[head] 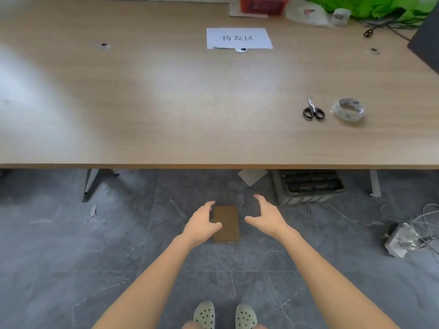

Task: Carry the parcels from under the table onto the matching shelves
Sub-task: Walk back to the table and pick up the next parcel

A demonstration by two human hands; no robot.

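A small brown cardboard parcel (226, 224) lies flat on the grey tiled floor, just in front of the wooden table (166, 103). My left hand (204, 223) is at the parcel's left edge, thumb and fingers curled around that side and touching it. My right hand (266, 216) hovers to the right of the parcel with fingers spread, a gap between it and the box. Both forearms reach down from the bottom of the head view.
Under the table stand a dark plastic crate (308, 187) and a pale box corner (251, 176). Scissors (313, 110) and a tape roll (348, 109) lie on the tabletop, with a labelled paper sheet (238, 38) further back. A cable bundle (408, 236) lies on the floor at right.
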